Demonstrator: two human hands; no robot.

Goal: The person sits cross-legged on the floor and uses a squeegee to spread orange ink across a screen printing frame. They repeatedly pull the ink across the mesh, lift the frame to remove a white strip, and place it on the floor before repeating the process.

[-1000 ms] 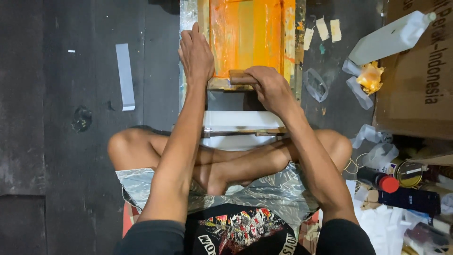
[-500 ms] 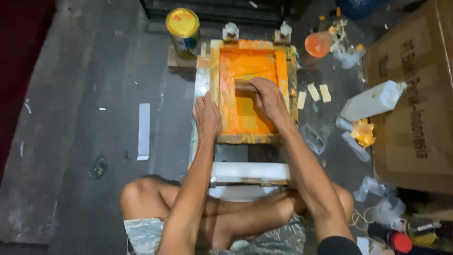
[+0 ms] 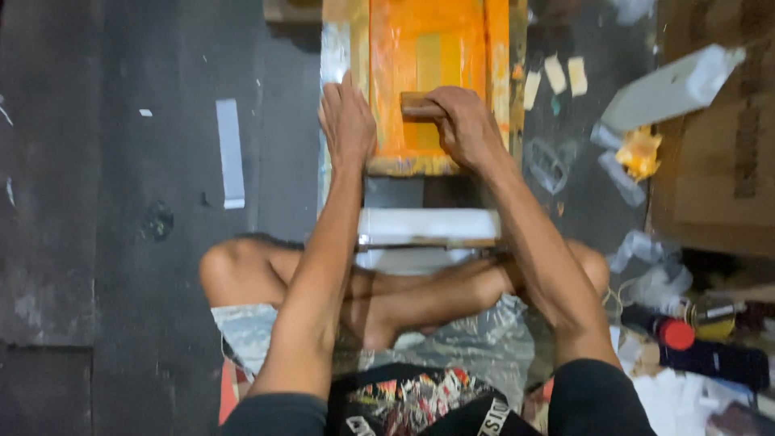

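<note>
Right hand (image 3: 468,125) has pulled the squeegee (image 3: 420,105) nearer across the orange screen (image 3: 432,56).

place: print workshop | signs: ink-stained screen frame (image 3: 428,48), littered dark floor (image 3: 121,242)

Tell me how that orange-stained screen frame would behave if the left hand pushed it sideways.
The screen frame looks rigid, so it would likely slide as one piece. Wet-looking orange ink may make its edge slippery under the left hand. The right hand pressing the wooden squeegee probably resists shifting.
</note>
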